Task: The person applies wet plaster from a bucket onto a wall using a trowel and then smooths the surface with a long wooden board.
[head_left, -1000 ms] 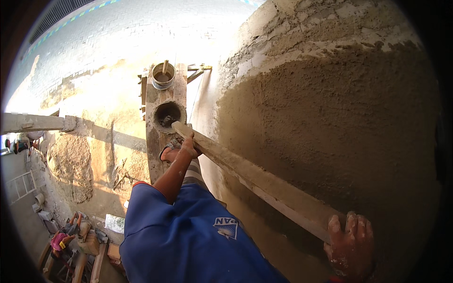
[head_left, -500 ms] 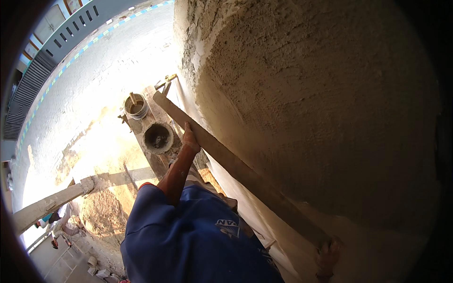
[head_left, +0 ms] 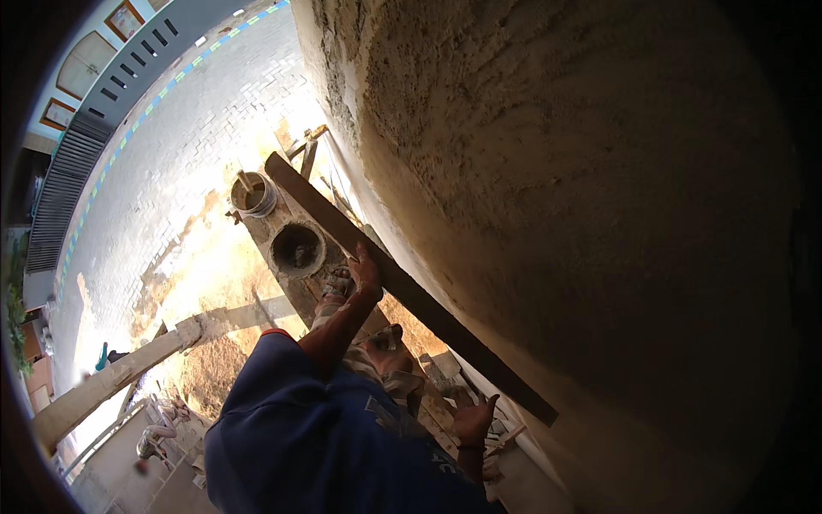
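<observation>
Beside the lower end of the long straightedge board [head_left: 432,314], the right hand [head_left: 473,420] has its fingers spread, holding nothing. The left hand [head_left: 366,272] grips the board's left edge. Right of the board rises the plastered wall [head_left: 582,214]; to its left, a round basin [head_left: 297,233], then a bucket [head_left: 265,206], stand on the scaffold plank [head_left: 295,295].

Dressed in a dark blue shirt [head_left: 287,420] with red sleeve edging [head_left: 276,331] and pale front print [head_left: 385,415], light patterned trousers [head_left: 409,392] beyond the shirt, dark wristband [head_left: 471,446] right of it.
</observation>
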Demonstrator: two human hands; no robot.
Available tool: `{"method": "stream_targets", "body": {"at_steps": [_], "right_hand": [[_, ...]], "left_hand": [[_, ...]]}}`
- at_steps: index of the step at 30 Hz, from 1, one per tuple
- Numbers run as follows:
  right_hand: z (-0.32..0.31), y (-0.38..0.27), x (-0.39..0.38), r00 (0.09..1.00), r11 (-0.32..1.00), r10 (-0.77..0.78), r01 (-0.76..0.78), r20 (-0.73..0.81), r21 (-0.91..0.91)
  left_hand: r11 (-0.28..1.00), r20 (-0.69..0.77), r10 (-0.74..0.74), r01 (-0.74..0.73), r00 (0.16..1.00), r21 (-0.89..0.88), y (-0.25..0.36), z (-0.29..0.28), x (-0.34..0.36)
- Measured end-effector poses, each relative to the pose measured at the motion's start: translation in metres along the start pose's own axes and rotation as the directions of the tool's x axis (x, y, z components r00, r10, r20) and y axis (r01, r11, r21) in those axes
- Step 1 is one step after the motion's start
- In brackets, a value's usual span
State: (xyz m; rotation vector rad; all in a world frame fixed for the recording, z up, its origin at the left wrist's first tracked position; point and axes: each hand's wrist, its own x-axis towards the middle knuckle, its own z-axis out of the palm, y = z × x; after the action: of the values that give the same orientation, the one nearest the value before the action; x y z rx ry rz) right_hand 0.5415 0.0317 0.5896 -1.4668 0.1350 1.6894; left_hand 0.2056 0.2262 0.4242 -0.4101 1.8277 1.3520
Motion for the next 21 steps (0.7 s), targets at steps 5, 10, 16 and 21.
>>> {"method": "stream_targets", "body": {"at_steps": [5, 10, 16, 21], "right_hand": [[0.024, 0.05, 0.127, 0.997, 0.957, -0.026, 0.045, -0.071, 0.288], [-0.013, 0.103, 0.234, 0.987, 0.895, -0.152, 0.159, -0.05, 0.416], [-0.078, 0.18, 0.427, 0.993, 0.88, -0.071, 0.108, -0.096, 0.462], [-0.123, 0.236, 0.574, 0.994, 0.877, -0.068, 0.102, -0.087, 0.47]], "left_hand": [[0.978, 0.063, 0.126, -0.134, 0.99, 0.16, -0.046, 0.006, 0.03], [0.991, 0.174, 0.046, -0.067, 0.984, 0.116, -0.088, 0.041, 0.084], [0.985, 0.196, -0.03, -0.005, 0.98, 0.175, -0.208, 0.085, 0.237], [0.96, 0.139, -0.037, -0.004, 0.99, 0.281, -0.307, 0.129, 0.362]]}}
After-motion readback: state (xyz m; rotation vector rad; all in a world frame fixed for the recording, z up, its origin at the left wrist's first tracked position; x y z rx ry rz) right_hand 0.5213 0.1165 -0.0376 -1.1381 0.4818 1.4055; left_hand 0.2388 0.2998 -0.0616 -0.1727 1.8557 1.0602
